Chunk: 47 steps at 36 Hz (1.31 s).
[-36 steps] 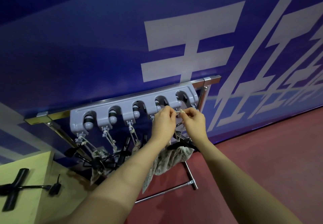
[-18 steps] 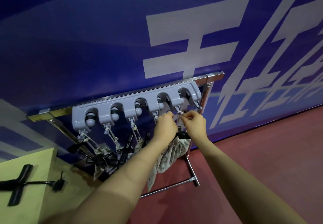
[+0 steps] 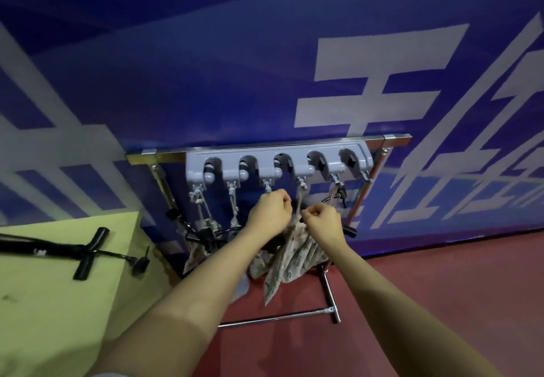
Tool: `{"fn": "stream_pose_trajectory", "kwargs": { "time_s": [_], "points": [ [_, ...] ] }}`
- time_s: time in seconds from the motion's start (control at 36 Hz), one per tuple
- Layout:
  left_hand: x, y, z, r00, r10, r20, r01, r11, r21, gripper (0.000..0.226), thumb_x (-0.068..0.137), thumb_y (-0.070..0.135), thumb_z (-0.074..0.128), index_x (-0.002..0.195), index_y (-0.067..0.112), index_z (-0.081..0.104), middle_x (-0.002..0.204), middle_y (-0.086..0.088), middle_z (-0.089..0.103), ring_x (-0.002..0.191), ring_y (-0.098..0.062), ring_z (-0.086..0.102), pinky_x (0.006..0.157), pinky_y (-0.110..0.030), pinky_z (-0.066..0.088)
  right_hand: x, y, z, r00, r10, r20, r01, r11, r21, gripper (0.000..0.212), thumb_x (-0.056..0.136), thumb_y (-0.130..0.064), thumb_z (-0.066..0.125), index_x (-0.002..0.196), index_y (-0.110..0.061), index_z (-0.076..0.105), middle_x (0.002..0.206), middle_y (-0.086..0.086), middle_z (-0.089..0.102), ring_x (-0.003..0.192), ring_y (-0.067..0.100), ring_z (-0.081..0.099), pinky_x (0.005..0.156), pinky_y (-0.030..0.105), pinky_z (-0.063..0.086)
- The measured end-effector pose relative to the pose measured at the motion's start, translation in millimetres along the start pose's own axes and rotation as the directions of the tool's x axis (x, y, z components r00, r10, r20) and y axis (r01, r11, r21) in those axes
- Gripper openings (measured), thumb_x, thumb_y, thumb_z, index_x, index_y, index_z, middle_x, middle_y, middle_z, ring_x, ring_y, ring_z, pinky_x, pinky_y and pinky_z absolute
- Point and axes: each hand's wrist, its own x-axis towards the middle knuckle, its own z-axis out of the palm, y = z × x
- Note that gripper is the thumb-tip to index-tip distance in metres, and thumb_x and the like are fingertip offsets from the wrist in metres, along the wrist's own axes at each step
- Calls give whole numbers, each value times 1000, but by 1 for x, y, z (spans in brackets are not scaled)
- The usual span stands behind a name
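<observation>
A grey plastic holder rack (image 3: 276,157) with several round slots and small hooks is fixed on a chrome stand's top bar (image 3: 394,138). Patterned cloth bags (image 3: 294,256) hang from the hooks by pale cords. My left hand (image 3: 269,210) is curled below the third hook; what it holds is hidden. My right hand (image 3: 322,222) pinches the pale cord (image 3: 300,200) that runs up to the fourth hook, just above a hanging bag.
A pale wooden table (image 3: 59,303) at the left carries a black T-shaped tool (image 3: 88,251). The chrome stand's foot bar (image 3: 279,319) lies on the red floor (image 3: 426,288). A blue wall with large white characters (image 3: 368,82) rises behind the rack.
Both hands have dropped from the rack's right-hand hooks to the cords and bags below. The view has swung so the rack appears more level and further left.
</observation>
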Motion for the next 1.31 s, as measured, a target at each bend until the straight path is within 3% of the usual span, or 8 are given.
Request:
{"fn": "stream_pose_trajectory", "kwargs": {
  "time_s": [0.22, 0.42, 0.67, 0.89, 1.03, 1.08, 1.14, 1.31],
  "points": [
    [-50, -89, -72, 970, -185, -160, 180, 983, -45, 18, 94, 20, 46, 92, 15, 63, 90, -7, 68, 84, -26, 63, 75, -41, 54, -34, -55, 90, 957, -156, 243, 177, 982, -66, 25, 91, -12, 54, 67, -17, 53, 62, 1, 55, 61, 16, 51, 62, 29, 42],
    [-104, -187, -142, 871, -367, -326, 350, 930, -112, 17, 90, 15, 50, 91, 11, 67, 94, -14, 70, 94, -32, 63, 83, -39, 51, -75, -113, 197, 861, -268, 432, 337, 937, -90, 25, 88, -10, 52, 64, -18, 55, 61, 2, 59, 65, 21, 57, 66, 35, 48],
    [-185, -312, -209, 770, -525, -361, 489, 850, -195, 20, 91, 13, 48, 94, 7, 67, 97, -16, 70, 95, -32, 63, 82, -38, 51, -144, -160, 340, 743, -310, 593, 425, 903, -60, 15, 89, -10, 52, 76, -10, 60, 70, 7, 62, 69, 21, 61, 71, 40, 54],
    [-266, -435, -243, 720, -654, -234, 633, 756, -164, 20, 89, 4, 44, 95, 9, 63, 95, -12, 66, 89, -33, 59, 73, -33, 47, -214, -164, 472, 604, -303, 737, 492, 869, -46, 12, 87, -5, 58, 86, -7, 69, 77, 2, 62, 76, 19, 59, 74, 33, 50],
    [-311, -493, -245, 710, -699, -86, 704, 704, 96, 18, 93, 6, 48, 77, 14, 51, 80, -11, 50, 73, -26, 48, 68, -33, 37, -250, -148, 530, 496, -226, 838, 532, 843, -87, 21, 84, 2, 54, 96, -5, 71, 85, 5, 63, 77, 18, 57, 73, 27, 48],
    [-322, -511, -241, 682, -731, -19, 715, 660, 230, 16, 95, 16, 47, 106, 6, 53, 110, -19, 52, 101, -36, 51, 83, -43, 43, -264, -142, 542, 432, -166, 886, 562, 818, -121, 23, 81, 0, 54, 98, -5, 70, 95, 10, 67, 80, 17, 57, 65, 16, 43],
    [-332, -521, -237, 660, -749, 66, 703, 646, 299, 42, 91, 24, 55, 127, 7, 41, 135, -15, 35, 123, -38, 36, 100, -49, 37, -272, -132, 554, 373, -158, 915, 666, 732, -145, 33, 73, -22, 51, 97, -8, 69, 98, 13, 67, 86, 24, 59, 66, 22, 41],
    [-340, -533, -233, 759, -651, 33, 603, 720, 344, 42, 90, 12, 55, 128, 8, 37, 135, -14, 29, 120, -37, 37, 96, -43, 41, -278, -110, 572, 402, -161, 902, 818, 507, -274, 45, 80, -32, 66, 123, -22, 58, 123, 8, 48, 110, 33, 48, 90, 31, 35]
  ]
}}
